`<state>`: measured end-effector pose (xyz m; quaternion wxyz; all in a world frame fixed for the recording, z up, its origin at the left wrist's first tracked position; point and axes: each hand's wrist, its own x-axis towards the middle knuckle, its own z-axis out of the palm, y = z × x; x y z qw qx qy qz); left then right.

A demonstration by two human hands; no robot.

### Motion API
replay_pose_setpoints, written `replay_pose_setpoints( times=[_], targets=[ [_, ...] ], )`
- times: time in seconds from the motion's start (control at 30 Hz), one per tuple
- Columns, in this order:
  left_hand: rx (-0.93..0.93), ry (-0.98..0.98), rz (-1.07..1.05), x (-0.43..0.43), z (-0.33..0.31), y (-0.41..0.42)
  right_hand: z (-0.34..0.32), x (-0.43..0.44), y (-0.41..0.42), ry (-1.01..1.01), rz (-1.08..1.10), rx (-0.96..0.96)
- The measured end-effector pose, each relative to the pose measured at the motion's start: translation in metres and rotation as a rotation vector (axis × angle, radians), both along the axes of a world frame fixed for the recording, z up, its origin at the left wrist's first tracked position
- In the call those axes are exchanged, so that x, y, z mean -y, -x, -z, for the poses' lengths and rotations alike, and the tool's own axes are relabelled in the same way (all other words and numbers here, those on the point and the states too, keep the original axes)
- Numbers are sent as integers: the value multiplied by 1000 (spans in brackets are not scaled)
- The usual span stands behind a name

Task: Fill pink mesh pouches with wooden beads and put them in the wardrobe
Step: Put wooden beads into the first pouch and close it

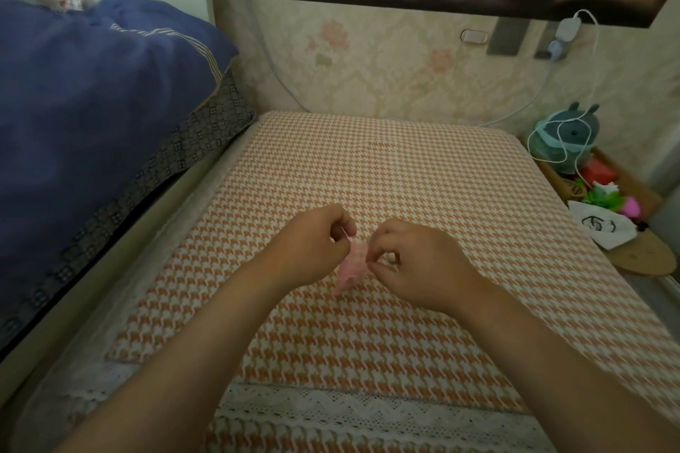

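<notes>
A small pink mesh pouch (351, 268) hangs between my two hands above the orange-and-white houndstooth cushion (404, 173). My left hand (312, 246) pinches the pouch's top edge on its left side. My right hand (415, 261) pinches the other side, and a pale wooden bead (390, 258) shows between its curled fingers. The pouch's lower end touches or nearly touches the cushion; most of the pouch is hidden behind my fingers. No wardrobe is in view.
A dark blue quilt (92, 92) lies piled on the bed at left. At the right edge a low shelf holds a teal plush toy (566, 136), white cable, small coloured items and a white cloth (603, 228). A patterned wall stands behind the cushion.
</notes>
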<state>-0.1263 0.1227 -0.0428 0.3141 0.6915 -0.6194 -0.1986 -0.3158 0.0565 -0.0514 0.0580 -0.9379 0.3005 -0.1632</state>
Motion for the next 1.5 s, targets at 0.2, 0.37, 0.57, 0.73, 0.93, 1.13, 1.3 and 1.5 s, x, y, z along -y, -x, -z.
replay_pose_setpoints(
  times=[0.2,0.37,0.57,0.73,0.93,1.13,1.3,1.5],
  targets=[
    [44,-138,90,3,1,14,-3,8,14,-342,25,-28],
    [76,-132,67,17,9,25,3,28,30,-466,128,110],
    [181,-149,43,42,31,37,22,45,33,-276,317,-30],
    [272,-115,34,58,53,48,32,51,24,-182,304,-48],
    [254,-103,7,67,62,53,45,56,13,-123,256,-84],
    [140,-114,-43,68,67,50,50,58,13,-135,245,-28],
    [-197,-36,-89,68,55,48,42,56,19,-271,246,197],
    [-368,-31,-69,53,39,50,31,43,23,-448,221,371]
  ],
)
